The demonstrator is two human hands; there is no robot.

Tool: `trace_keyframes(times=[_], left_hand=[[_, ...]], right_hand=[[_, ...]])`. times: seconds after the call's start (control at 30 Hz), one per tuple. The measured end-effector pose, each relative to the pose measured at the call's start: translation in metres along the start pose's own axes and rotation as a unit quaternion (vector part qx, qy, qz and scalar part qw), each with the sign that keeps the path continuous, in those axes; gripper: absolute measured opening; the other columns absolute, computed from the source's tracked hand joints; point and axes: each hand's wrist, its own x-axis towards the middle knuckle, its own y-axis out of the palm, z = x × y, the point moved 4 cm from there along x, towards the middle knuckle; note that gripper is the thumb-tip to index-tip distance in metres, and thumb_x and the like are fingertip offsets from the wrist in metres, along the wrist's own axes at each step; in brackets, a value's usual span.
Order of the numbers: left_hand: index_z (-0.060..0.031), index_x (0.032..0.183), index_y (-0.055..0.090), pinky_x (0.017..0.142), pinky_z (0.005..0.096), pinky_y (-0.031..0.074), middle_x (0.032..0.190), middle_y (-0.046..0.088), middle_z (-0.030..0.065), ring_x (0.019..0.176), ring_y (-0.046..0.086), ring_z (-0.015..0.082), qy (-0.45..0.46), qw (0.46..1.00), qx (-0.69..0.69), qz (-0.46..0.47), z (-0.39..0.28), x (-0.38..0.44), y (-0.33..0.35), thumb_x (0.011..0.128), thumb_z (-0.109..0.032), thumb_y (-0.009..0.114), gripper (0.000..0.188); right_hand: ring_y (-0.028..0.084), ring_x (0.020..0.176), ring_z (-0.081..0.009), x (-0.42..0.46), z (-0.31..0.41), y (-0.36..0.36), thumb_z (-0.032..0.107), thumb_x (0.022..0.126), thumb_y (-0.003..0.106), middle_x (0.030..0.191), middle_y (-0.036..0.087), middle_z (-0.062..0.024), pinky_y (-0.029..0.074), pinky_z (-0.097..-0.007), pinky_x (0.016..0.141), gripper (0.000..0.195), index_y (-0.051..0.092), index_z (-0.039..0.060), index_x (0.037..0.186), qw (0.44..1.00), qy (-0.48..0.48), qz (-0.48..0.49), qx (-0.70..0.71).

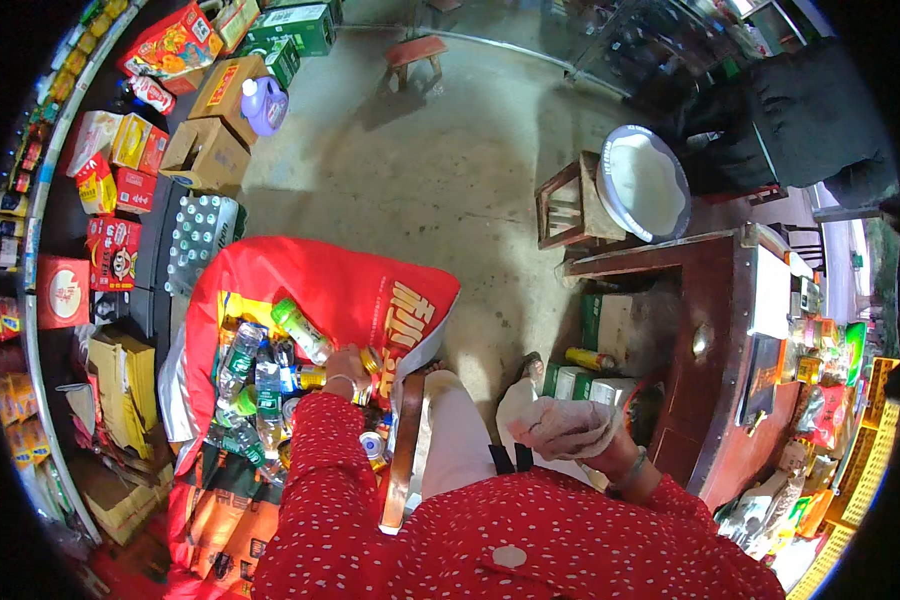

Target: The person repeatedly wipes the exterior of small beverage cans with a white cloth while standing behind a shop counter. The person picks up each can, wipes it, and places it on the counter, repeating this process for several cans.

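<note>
My left hand (346, 367) reaches into a heap of drink containers in an open red bag (300, 262). Its fingers lie against a gold can (371, 361), and I cannot tell whether they grip it. A clear plastic bottle with a green label (268, 397) lies in the heap beside other bottles. Just left of my fingers, a tilted bottle with a pale green wrap (301, 330) rests on top. Several cans (373, 445) show below the wrist. A crumpled, greyish-pink cloth (566, 429) is held in my right hand (621, 456), which it partly covers, above my right knee.
A wooden bar (403, 457), perhaps a stool's edge, stands beside my left leg. Shrink-wrapped bottles (201, 232), cardboard boxes (208, 154) and a purple jug (268, 106) line the left side. A round basin (643, 184) leans by a wooden stool (562, 206). The reddish-brown desk (690, 352) is at right.
</note>
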Motion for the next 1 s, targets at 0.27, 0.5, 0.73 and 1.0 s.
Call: trace_keyframes(times=[0.27, 0.5, 0.73, 1.0], left_hand=[[-0.0012, 0.122, 0.053, 0.081, 0.0324, 0.053, 0.109, 0.063, 0.0093, 0.092, 0.064, 0.0182, 0.085, 0.697, -0.711, -0.031, -0.066, -0.083, -0.088, 0.082, -0.025, 0.072, 0.050], [-0.0022, 0.128, 0.047, 0.085, 0.0364, 0.053, 0.114, 0.061, 0.0107, 0.098, 0.065, 0.0218, 0.367, 0.565, -0.738, 0.040, -0.283, -0.198, -0.188, 0.095, -0.036, 0.053, 0.048], [-0.0002, 0.135, 0.039, 0.100, 0.0332, 0.041, 0.121, 0.054, 0.0086, 0.114, 0.052, 0.0183, 0.542, 0.611, -0.577, -0.025, -0.449, -0.307, -0.215, 0.086, -0.003, 0.058, 0.053], [-0.0029, 0.127, 0.046, 0.095, 0.0393, 0.046, 0.119, 0.059, 0.0140, 0.112, 0.058, 0.0251, 0.734, 0.621, -0.274, -0.021, -0.547, -0.393, -0.243, 0.065, -0.022, 0.085, 0.076]], right_hand=[[0.058, 0.113, -0.0296, -0.048, 0.026, -0.003, 0.051, 0.092, 0.051, 0.129, 0.055, -0.0156, 0.049, -0.0459, 0.094, 0.066, 0.045, 0.0016, 0.135, 0.980, -0.180, 0.083, 0.015], [0.059, 0.106, -0.0235, -0.102, 0.084, 0.002, 0.040, 0.090, 0.057, 0.124, 0.057, -0.0109, 0.048, -0.0392, 0.093, 0.059, 0.047, 0.0016, 0.133, 0.930, -0.363, 0.022, -0.048], [0.045, 0.125, -0.0231, -0.189, 0.101, 0.008, 0.018, 0.091, 0.054, 0.137, 0.046, -0.0128, 0.033, -0.0350, 0.108, 0.061, 0.031, -0.0044, 0.143, 0.627, -0.683, -0.213, -0.308], [0.050, 0.067, -0.0048, -0.272, 0.119, -0.107, 0.021, 0.098, 0.053, 0.082, 0.053, 0.0047, 0.044, -0.0225, 0.060, 0.012, 0.057, 0.0100, 0.099, 0.719, -0.649, -0.108, 0.223]])
